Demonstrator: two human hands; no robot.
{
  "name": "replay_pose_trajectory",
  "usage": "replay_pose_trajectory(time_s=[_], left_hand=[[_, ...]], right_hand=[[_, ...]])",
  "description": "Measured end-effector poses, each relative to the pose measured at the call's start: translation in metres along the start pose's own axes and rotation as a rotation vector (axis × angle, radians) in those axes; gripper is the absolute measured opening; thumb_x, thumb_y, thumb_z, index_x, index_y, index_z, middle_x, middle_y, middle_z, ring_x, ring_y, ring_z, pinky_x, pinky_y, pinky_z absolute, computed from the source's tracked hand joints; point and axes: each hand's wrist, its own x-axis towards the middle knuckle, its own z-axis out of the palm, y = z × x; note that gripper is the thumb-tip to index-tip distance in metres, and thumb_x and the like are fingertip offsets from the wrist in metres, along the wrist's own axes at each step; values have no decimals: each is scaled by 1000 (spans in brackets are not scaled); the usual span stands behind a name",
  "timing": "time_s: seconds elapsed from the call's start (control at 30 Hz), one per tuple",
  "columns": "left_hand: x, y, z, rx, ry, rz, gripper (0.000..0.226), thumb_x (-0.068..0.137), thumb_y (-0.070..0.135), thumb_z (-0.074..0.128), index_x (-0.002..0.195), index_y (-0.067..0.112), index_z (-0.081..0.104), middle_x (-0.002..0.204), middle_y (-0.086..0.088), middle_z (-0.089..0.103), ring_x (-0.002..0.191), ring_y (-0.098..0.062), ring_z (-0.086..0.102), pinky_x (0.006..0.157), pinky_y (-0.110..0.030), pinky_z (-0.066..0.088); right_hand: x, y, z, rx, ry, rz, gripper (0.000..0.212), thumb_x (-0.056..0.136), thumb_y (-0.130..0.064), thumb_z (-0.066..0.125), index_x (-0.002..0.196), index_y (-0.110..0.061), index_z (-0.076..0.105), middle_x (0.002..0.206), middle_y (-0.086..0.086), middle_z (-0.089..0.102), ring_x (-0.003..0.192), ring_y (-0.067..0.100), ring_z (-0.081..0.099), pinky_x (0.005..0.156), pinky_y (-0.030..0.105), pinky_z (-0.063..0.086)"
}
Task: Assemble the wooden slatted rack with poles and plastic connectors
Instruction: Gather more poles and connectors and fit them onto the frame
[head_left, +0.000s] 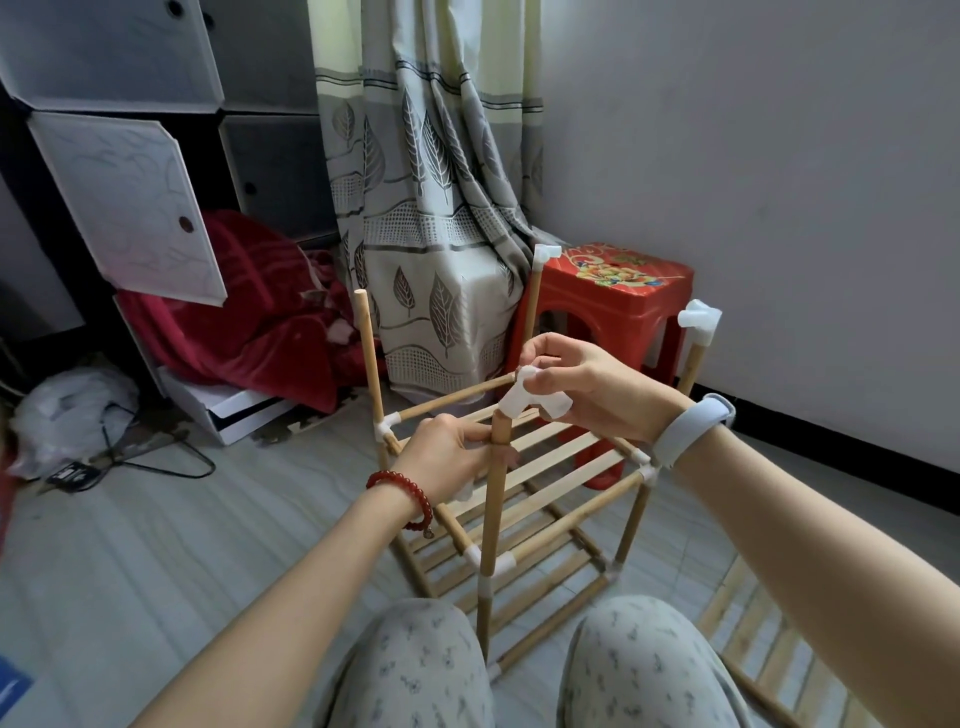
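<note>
Step in hand: capping the near upright. Left hand (447, 457) gripped the round pale-wood pole (496, 499) just below its top; right hand (587, 384) pinched the white plastic three-way connector (524, 397) sitting on the pole tip. The half-built wooden slatted rack (545, 467) stood on the floor btwn the knees. Next, prob.: push connector fully down, w/ its side sockets squared to the rails.

Spare slatted shelf (769, 660) cut off btm-right.
</note>
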Motion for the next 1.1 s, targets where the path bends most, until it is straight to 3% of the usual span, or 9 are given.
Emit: replay_pose_trajectory(time_s=[0.13,0.33,0.47,0.57,0.63,0.73,0.9,1.03,1.1], left_hand=[[1,1,1,25,6,-20,26,81,36,67,61,53,67,48,23,54,51,3,47,55,-13,41],[1,4,1,14,-19,-72,30,82,35,66,58,53,66,52,26,57,60,0,50,62,-18,40],[-2,0,-4,-8,-79,-70,25,85,32,64,65,47,70,61,17,63,63,1,52,65,-25,44],[-7,-6,-5,-43,-102,-42,20,88,28,62,77,43,69,56,18,60,59,5,52,63,-21,43],[-7,-7,-4,-62,-94,-37,17,88,27,61,80,39,69,52,24,57,57,10,53,63,-17,39],[-6,-8,-2,-68,-86,-35,18,87,28,62,78,41,70,51,25,56,56,11,52,63,-17,38],[-2,-12,-1,-99,-81,-47,27,85,29,65,65,47,70,52,24,55,56,9,50,65,-22,40],[1,-15,5,-130,-102,-54,19,84,25,66,71,38,71,52,25,55,56,11,51,58,-12,38],[2,-13,9,-155,-95,-51,15,84,23,67,74,34,72,55,28,57,59,14,52,55,-6,38]], right_hand=[[1,-7,5,-270,14,12,4,90,-7,58,87,-10,59,85,7,55,76,16,49,66,24,40],[5,-12,24,-888,7,-183,31,97,-26,46,123,-17,61,114,-5,50,101,4,50,82,13,45],[7,4,38,-906,226,-221,37,101,-28,32,127,-11,53,121,3,53,114,15,50,96,25,39],[11,9,40,-875,403,-156,38,99,-36,36,117,-7,53,111,1,54,105,19,54,87,29,43],[14,8,41,-944,485,-29,43,96,-45,33,98,-10,58,95,6,62,89,25,60,78,39,49],[16,8,42,-1123,544,9,43,98,-41,27,71,-18,51,71,1,55,77,28,60,67,37,44],[17,12,36,-1119,411,-38,37,100,-32,27,98,-14,59,80,4,58,75,25,55,68,37,43],[14,11,26,-980,283,-92,35,101,-28,31,104,-15,63,63,0,53,45,4,41,44,17,34],[11,8,20,-961,236,-83,40,101,-29,33,102,-4,64,65,5,50,44,2,38,45,15,32]])
